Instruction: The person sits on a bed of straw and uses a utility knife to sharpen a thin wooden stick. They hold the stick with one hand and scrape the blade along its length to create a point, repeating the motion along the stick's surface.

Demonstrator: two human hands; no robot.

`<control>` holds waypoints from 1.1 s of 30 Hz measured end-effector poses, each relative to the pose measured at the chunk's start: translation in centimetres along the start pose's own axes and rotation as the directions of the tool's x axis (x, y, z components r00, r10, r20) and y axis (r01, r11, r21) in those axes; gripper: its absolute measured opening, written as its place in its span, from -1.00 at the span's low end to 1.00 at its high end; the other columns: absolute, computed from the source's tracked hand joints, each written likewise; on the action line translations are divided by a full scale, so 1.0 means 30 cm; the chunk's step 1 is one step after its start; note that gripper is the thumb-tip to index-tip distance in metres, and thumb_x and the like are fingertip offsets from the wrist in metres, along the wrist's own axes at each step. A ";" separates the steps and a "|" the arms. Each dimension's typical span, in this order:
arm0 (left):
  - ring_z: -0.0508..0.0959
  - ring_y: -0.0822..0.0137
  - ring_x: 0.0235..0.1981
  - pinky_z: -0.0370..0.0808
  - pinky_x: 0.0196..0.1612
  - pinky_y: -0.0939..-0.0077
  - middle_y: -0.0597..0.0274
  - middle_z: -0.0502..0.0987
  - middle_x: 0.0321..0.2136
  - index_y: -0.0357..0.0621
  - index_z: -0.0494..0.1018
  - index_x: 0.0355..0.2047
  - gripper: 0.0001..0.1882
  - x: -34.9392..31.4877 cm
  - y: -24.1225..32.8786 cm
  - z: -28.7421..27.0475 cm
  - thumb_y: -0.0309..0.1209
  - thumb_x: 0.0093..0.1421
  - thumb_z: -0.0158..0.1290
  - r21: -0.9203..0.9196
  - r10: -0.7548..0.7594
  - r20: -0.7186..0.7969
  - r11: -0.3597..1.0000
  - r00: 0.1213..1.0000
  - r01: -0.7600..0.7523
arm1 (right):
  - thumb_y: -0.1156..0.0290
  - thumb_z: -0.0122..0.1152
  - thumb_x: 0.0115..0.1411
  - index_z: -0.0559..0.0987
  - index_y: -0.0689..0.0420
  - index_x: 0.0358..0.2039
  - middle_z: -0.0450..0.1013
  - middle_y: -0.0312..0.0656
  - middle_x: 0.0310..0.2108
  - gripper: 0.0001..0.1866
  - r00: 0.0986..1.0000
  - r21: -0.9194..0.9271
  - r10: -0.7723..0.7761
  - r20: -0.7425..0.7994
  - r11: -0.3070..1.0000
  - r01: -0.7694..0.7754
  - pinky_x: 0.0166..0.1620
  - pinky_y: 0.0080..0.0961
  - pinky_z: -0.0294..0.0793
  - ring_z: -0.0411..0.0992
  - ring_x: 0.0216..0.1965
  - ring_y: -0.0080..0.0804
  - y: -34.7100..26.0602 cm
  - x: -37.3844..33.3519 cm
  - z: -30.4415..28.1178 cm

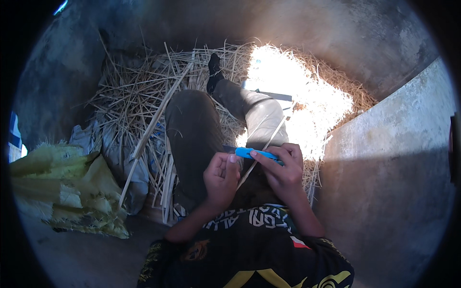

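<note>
My right hand is wrapped round a blue-handled knife, held level above my lap. Its short dark blade points left, toward my left hand. That hand is closed, its thumb up against the front end of the handle; what its curled fingers hold, if anything, is hidden. A thin pale strip, like split bamboo or cane, slants across my thigh and passes behind the knife, with its lower end near my left hand. My legs in dark trousers lie under both hands.
Dry stalks and strips cover the floor ahead, brightly sunlit at the right. One long strip leans along my left side. A frayed yellow-green sack lies at left, beside grey cloth. A concrete wall stands at right.
</note>
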State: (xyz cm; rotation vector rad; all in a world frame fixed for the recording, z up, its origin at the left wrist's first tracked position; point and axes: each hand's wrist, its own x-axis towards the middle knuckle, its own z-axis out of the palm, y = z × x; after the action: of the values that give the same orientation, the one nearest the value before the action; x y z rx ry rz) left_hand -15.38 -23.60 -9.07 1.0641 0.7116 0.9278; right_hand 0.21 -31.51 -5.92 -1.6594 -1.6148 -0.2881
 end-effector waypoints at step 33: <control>0.38 0.67 -0.53 0.30 -0.44 0.77 0.43 0.43 -0.54 -0.15 0.38 -0.29 -0.82 0.000 -0.002 -0.009 -0.34 0.35 0.12 0.018 -0.018 0.021 1.000 1.000 0.018 | 0.55 0.39 -0.18 0.74 -0.21 -0.15 0.53 -0.36 -0.28 -0.49 1.000 0.003 -0.011 -0.008 1.000 0.011 -0.21 -0.39 0.37 0.37 -0.31 -0.32 0.025 -0.055 -0.006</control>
State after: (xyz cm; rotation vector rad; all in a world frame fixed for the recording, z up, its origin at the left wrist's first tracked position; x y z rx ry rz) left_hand -15.59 -23.51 -9.21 1.0800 0.7123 0.8949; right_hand 0.70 -32.75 -7.14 -1.6460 -1.6179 -0.2970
